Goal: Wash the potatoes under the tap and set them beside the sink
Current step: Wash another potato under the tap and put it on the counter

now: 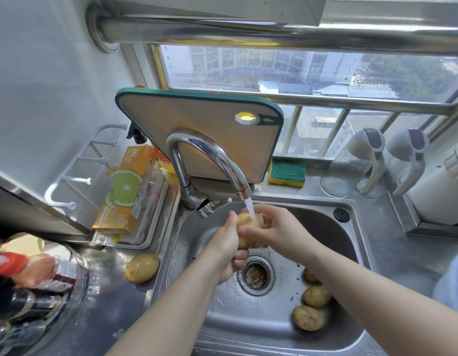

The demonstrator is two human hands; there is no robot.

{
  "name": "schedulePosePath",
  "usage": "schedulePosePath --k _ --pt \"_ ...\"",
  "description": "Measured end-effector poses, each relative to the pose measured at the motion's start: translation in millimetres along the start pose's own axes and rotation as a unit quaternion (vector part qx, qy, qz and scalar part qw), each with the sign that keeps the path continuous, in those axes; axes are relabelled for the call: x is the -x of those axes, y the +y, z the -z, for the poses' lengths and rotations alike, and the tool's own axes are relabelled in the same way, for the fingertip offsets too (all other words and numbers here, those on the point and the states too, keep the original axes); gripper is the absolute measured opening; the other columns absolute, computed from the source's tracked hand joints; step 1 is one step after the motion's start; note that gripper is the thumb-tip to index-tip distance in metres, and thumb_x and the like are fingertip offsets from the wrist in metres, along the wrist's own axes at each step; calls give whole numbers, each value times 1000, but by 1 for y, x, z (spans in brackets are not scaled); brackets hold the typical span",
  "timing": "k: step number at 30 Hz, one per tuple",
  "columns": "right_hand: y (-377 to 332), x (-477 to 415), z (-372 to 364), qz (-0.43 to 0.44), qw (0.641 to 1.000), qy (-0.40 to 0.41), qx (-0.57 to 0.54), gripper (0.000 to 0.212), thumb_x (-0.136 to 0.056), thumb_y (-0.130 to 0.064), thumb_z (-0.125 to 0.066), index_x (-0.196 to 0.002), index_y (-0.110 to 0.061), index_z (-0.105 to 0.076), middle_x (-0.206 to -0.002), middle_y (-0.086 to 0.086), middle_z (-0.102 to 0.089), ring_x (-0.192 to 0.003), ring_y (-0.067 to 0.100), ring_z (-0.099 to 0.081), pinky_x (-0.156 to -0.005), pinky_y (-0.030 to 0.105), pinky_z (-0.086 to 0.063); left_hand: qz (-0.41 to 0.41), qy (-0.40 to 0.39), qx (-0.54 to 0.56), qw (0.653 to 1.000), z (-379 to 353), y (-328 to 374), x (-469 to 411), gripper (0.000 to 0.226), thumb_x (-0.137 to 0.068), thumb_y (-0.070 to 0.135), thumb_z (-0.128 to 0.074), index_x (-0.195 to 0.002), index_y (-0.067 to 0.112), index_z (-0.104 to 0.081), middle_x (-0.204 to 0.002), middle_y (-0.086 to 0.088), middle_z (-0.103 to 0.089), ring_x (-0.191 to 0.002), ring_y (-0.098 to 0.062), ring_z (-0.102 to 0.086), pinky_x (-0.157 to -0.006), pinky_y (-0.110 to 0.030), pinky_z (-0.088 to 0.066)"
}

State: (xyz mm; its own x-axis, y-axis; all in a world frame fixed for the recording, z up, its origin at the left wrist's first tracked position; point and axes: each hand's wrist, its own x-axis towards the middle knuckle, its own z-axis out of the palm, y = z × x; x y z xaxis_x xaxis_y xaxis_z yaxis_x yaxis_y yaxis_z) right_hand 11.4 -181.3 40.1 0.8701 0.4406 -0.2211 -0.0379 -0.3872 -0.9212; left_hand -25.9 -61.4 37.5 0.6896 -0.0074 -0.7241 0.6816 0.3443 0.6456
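Note:
Water runs from the curved chrome tap point(210, 160) onto a yellow-brown potato point(248, 223) that both hands hold over the steel sink point(333, 242). My left hand point(229, 246) grips it from the left and below. My right hand point(271, 228) wraps it from the right. Three dirty potatoes lie in the sink's right part: one point(309, 318) nearest me, one point(315, 296) behind it, and one point(311, 276) partly hidden by my right forearm. Another potato point(141, 268) rests on the counter left of the sink.
A green-rimmed cutting board point(210, 116) leans behind the tap, with a yellow-green sponge point(287, 173) to its right. An orange box point(127, 188) sits in a tray at left. Bottles point(37, 276) crowd the near left counter. Two clear jugs point(356, 165) stand at right. The drain strainer point(256, 274) lies below my hands.

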Motion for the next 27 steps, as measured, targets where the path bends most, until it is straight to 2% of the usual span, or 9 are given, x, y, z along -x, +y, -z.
schedulePosePath --k 1,5,10,13,15,18,20,23,27 --pt "-2 0 1 7 1000 15 -6 11 -84 -26 -68 -90 -17 -71 -61 1 -64 -49 12 -58 -50 26 -49 -1 -10 6 1000 0 -1 -1 62 -99 53 -15 -80 10 -56 -45 -3 -52 -31 -4 -23 -34 -13 -16" --pt "-3 -1 3 -14 998 31 -47 40 -98 -23 -48 -65 -2 -59 -43 -3 -49 -39 10 -44 -46 27 -35 5 -11 9 1000 0 -5 -3 65 -98 56 -17 -85 6 -56 -59 -8 -52 -32 -4 -26 -33 -13 -18" --pt "-4 2 -4 2 995 -33 -94 12 -90 -21 -62 -98 -18 -70 -70 3 -63 -61 11 -55 -53 26 -47 35 -22 37 998 3 0 -4 66 -97 58 -16 -75 12 -59 -47 -4 -49 -32 -5 -25 -34 -12 -19" --pt "-2 -2 -1 3 996 -81 -31 40 -79 -17 -75 -115 -28 -63 -96 9 -72 -80 17 -66 -75 32 -58 96 -59 92 989 9 4 -6 72 -94 63 -22 -59 12 -59 -44 0 -40 -27 -5 -24 -35 -9 -17" --pt "-4 -4 6 6 990 -137 -20 46 -80 -14 -74 -122 -23 -59 -90 9 -69 -73 15 -63 -66 25 -55 126 -94 105 982 14 6 -6 75 -92 67 -24 -55 11 -58 -42 2 -39 -26 -4 -23 -36 -9 -15" --pt "-5 -7 17 -18 984 -160 -77 29 -90 -16 -62 -119 -20 -63 -73 3 -63 -63 15 -54 -56 21 -45 128 -133 103 977 15 6 -3 72 -88 70 -29 -68 8 -60 -51 -2 -50 -29 -2 -27 -34 -10 -20" --pt "-2 -8 17 -36 983 -128 -126 20 -96 -24 -54 -108 -21 -69 -71 5 -62 -59 16 -52 -53 21 -42 87 -124 99 983 11 5 -2 66 -90 64 -32 -79 7 -62 -57 -2 -50 -34 -2 -30 -36 -12 -25" --pt "0 -12 10 -84 980 -42 -174 29 -98 -26 -47 -88 -18 -73 -67 14 -58 -49 17 -50 -48 23 -39 -27 -66 44 996 4 -1 -3 43 -97 49 -36 -111 12 -51 -59 -3 -48 -37 -4 -33 -38 -14 -29" --pt "-2 -14 3 -148 958 -9 -247 31 -99 -27 -46 -104 -5 -67 -73 17 -57 -47 14 -48 -48 22 -40 -186 -8 -126 974 7 -15 -4 32 -99 30 -41 -131 27 -34 -68 0 -48 -44 -2 -40 -45 -16 -35"
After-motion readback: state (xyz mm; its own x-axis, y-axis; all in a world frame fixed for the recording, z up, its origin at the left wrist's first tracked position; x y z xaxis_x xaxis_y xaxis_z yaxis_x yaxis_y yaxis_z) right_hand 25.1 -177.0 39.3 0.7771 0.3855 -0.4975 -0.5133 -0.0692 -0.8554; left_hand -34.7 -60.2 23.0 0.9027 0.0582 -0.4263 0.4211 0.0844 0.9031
